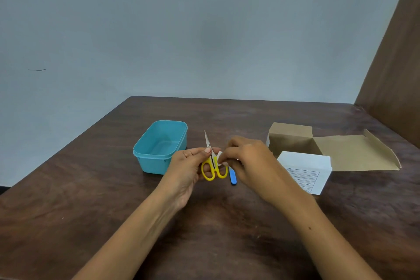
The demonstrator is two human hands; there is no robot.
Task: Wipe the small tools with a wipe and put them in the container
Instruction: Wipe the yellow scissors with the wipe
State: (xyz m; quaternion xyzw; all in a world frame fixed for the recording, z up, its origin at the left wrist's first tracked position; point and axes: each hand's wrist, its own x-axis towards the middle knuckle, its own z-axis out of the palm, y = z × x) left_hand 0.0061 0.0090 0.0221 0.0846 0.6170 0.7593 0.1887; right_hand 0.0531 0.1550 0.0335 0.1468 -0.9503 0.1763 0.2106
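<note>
One pair of yellow-handled scissors (213,166), blades closed and pointing away, gripped at the handles by the left hand (189,166). Right hand (247,159) pinches one small white wipe (220,157) against the handle. One teal container (159,146) just left; one blue tool (233,176), possibly a nail file, on the table. One opened cardboard box (318,150). Dark wood table (91,200), pale grey wall (181,29).
</note>
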